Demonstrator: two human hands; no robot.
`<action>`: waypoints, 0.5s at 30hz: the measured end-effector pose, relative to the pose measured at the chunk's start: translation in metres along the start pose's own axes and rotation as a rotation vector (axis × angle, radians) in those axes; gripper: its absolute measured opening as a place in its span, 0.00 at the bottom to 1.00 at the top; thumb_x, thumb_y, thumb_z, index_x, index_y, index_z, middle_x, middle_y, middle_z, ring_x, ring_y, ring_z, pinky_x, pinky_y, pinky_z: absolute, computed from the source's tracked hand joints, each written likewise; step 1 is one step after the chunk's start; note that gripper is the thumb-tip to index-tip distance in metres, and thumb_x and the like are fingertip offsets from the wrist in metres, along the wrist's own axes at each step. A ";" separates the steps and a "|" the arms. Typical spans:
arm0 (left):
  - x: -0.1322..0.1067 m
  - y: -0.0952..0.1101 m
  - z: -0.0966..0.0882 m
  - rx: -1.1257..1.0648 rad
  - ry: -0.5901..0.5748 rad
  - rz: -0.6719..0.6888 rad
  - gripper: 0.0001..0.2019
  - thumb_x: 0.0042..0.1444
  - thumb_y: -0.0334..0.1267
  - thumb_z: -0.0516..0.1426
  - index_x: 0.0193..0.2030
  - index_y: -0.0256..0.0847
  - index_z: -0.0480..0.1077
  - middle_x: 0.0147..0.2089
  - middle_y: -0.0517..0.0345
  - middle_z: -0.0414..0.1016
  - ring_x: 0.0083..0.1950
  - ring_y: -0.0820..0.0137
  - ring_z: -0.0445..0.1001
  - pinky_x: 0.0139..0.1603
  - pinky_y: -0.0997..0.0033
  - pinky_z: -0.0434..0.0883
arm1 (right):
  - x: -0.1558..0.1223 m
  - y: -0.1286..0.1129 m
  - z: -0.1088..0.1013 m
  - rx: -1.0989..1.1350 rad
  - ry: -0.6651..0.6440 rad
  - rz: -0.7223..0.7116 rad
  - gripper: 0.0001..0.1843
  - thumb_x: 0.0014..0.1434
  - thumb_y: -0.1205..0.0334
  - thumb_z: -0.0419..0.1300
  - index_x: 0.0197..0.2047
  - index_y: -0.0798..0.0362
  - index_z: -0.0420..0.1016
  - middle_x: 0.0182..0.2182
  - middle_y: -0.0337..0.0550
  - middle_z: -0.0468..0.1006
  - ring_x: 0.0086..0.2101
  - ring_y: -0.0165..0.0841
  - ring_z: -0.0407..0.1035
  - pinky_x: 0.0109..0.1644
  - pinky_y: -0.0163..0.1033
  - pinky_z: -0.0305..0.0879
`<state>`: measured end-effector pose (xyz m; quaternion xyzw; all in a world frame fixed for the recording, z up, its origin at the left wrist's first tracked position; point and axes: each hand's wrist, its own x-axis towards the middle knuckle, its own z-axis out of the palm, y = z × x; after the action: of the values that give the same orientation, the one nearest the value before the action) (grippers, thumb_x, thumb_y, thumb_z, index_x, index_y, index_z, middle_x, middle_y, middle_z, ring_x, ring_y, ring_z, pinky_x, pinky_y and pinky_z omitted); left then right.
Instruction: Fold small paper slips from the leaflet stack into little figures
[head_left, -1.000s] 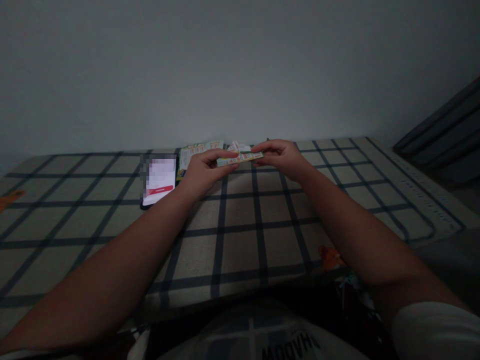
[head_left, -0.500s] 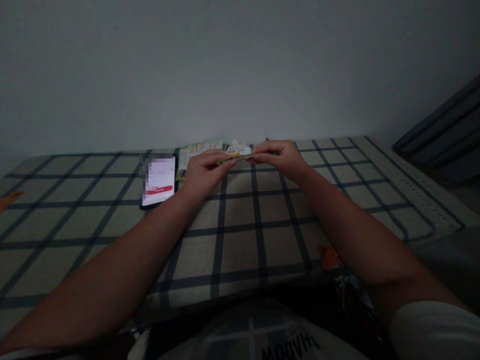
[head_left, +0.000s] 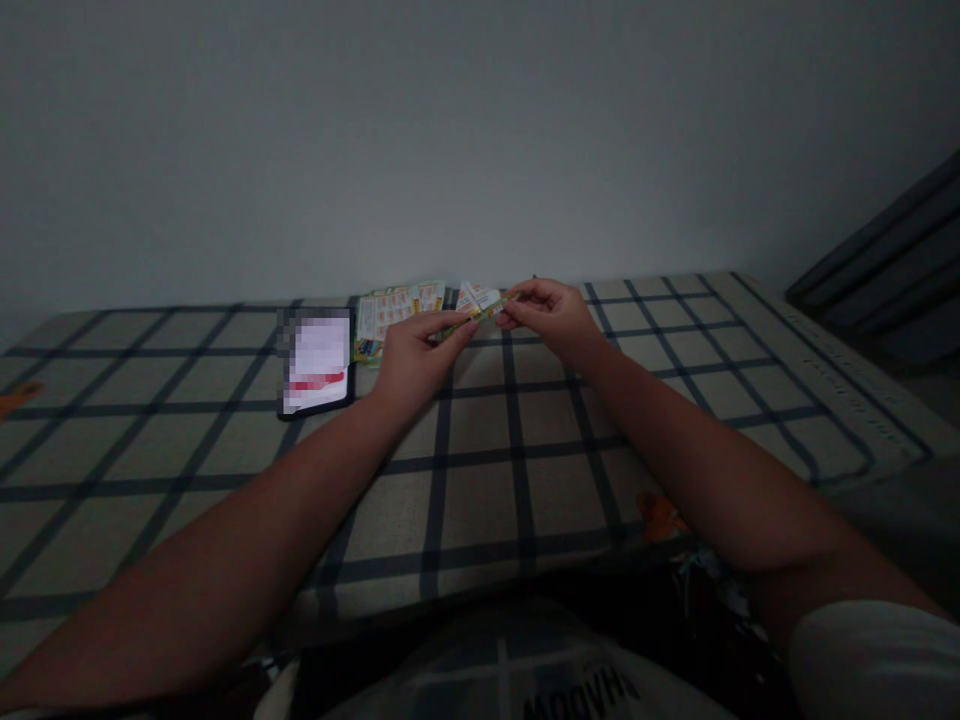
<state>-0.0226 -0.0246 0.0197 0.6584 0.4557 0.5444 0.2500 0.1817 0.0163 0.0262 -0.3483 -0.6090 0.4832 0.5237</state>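
– Holding anything, those two hands?

– Both are pinched narrow on one thing. The left hand (head_left: 412, 355) nips the near end of a folded paper strip (head_left: 469, 318) between thumb and fingertips, and the right hand (head_left: 551, 315) nips the far end the same way. The strip spans the gap between them, tilted, with its right-hand end higher.

– What lies around them?

– Just beyond the left hand's knuckles lie printed leaflets (head_left: 390, 315), their lower edge partly hidden by that hand. Behind the strip, between the hands, is a small card (head_left: 478, 295). To the left of the left hand lies a phone (head_left: 319, 362), near it but not touching. Everything lies on a checked sheet (head_left: 525, 450), and a plain wall (head_left: 480, 130) rises past the hands.

– Any writing to read?

– Hardly. The leaflets show orange and green blocks too small to read. The phone screen is blurred, pale with a red bar. Beside the right forearm there is an orange print (head_left: 658, 515) on the sheet. Close to the body, a garment (head_left: 577, 690) bears upside-down letters cut off by the frame edge, so I cannot tell the word.
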 end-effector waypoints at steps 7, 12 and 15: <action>0.000 -0.006 0.003 -0.150 -0.056 -0.127 0.28 0.49 0.43 0.71 0.58 0.45 0.75 0.38 0.57 0.83 0.34 0.69 0.78 0.35 0.72 0.69 | -0.001 -0.005 -0.009 -0.094 -0.066 -0.026 0.21 0.47 0.48 0.75 0.37 0.56 0.82 0.33 0.44 0.83 0.35 0.32 0.79 0.46 0.40 0.79; 0.002 -0.004 0.004 -0.203 -0.212 -0.252 0.35 0.45 0.43 0.73 0.61 0.41 0.71 0.31 0.59 0.81 0.29 0.70 0.75 0.32 0.73 0.68 | -0.002 -0.007 -0.013 -0.270 -0.184 -0.082 0.16 0.46 0.52 0.74 0.33 0.55 0.83 0.31 0.43 0.83 0.34 0.32 0.76 0.40 0.38 0.74; 0.002 -0.003 0.006 -0.221 -0.257 -0.229 0.23 0.46 0.48 0.73 0.46 0.40 0.78 0.38 0.53 0.84 0.37 0.68 0.79 0.36 0.72 0.71 | -0.001 -0.006 -0.012 -0.304 -0.225 -0.097 0.14 0.47 0.53 0.73 0.33 0.54 0.83 0.29 0.42 0.81 0.32 0.31 0.74 0.38 0.37 0.72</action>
<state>-0.0179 -0.0209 0.0168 0.6350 0.4293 0.4706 0.4370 0.1940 0.0163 0.0309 -0.3376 -0.7457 0.3957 0.4165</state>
